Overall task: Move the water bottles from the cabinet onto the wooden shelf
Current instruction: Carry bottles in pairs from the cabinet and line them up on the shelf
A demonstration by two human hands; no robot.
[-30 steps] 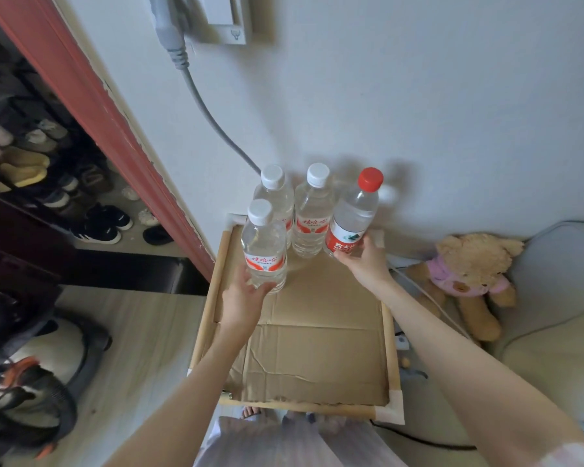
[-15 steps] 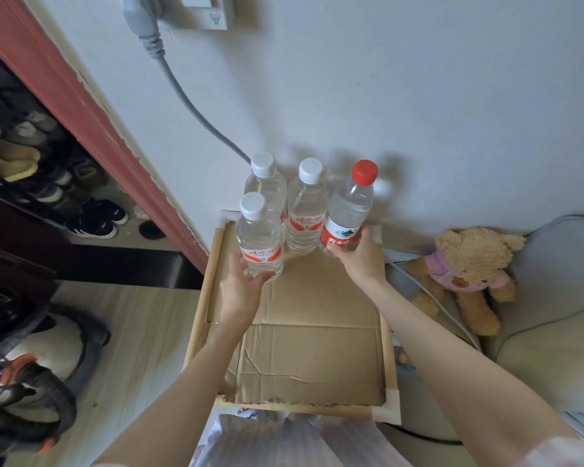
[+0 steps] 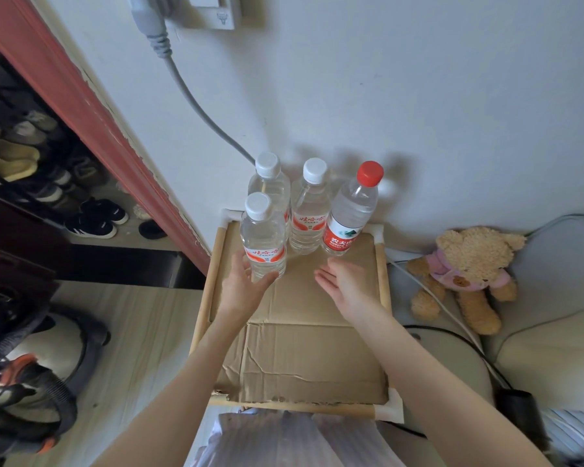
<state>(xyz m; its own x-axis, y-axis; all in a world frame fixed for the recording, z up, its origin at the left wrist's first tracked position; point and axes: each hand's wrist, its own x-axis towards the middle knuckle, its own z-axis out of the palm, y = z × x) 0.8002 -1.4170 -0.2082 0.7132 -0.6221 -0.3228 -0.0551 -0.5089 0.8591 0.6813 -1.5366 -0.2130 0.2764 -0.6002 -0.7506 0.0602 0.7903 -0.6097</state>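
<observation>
Four water bottles upright on wooden shelf; left hand, right hand just near, fingers open, gripping nothing.

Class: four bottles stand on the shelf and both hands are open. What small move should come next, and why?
Probably draw both hands back. The right hand is clear of the red-capped bottle, the left hand is open at the front bottle, and all four stand upright on the wooden shelf.

Bare forearms, pale striped garment

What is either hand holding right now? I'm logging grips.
Nothing. The right hand is open, clear of the red-capped bottle; the left hand is open beside the front bottle.
</observation>
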